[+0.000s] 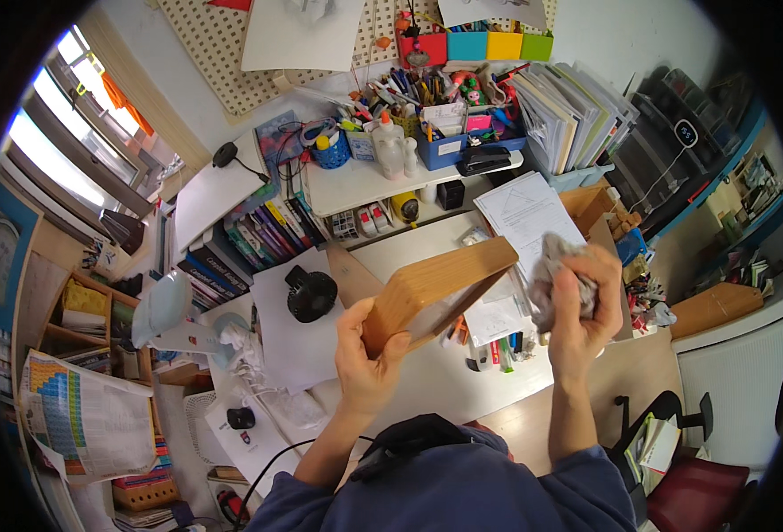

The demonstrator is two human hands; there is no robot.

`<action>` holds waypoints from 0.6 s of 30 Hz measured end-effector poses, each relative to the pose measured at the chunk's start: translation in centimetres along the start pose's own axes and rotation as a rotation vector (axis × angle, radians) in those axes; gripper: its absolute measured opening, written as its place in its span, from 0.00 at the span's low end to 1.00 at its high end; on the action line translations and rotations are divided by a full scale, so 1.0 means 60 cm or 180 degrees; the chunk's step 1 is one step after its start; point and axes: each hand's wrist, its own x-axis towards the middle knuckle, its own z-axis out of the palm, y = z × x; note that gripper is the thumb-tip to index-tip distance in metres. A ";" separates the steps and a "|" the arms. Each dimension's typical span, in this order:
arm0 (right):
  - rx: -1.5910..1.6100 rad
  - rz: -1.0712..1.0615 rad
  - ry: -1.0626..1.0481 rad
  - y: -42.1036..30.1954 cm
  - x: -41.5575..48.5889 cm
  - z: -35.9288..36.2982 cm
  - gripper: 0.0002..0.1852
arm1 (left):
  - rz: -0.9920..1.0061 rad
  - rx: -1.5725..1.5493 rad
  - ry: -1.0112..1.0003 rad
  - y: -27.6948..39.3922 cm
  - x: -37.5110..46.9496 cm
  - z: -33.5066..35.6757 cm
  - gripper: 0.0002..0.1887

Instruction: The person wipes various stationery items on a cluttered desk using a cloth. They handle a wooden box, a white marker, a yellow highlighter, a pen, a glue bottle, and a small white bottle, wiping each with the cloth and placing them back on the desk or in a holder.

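Observation:
My left hand [368, 359] grips one end of a wooden frame-like box [454, 266], which is held tilted above the white desk [424, 399]. Its smooth outer side faces up, and its inside is only partly visible. In my right hand [584, 292] is a crumpled grey cloth [551, 286], bunched between thumb and fingers just off the box's right end. Below the cloth lie printed sheets [531, 206] with a triangle drawing. Under the box are a clear plastic sleeve with papers [494, 319] and several pens [507, 352].
A black handheld fan [311, 294] rests on white paper at left, near a desk lamp [165, 309] and a row of books [258, 243]. Behind, a white shelf [358, 189] carries a glue bottle [388, 146] and pen holders. An office chair [690, 485] stands at lower right.

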 end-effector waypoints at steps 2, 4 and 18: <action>-0.0289 -0.0255 -0.0219 -0.019 0.032 0.023 0.08 | -0.0290 -0.0212 0.0007 0.003 -0.010 0.016 0.24; -0.0254 -0.0196 -0.0564 -0.027 0.037 0.053 0.08 | -0.0344 -0.0187 0.0092 0.010 -0.015 0.030 0.24; 0.0887 0.0348 -0.0123 0.016 -0.032 0.072 0.06 | -0.0286 0.0156 0.0537 -0.008 -0.002 0.013 0.23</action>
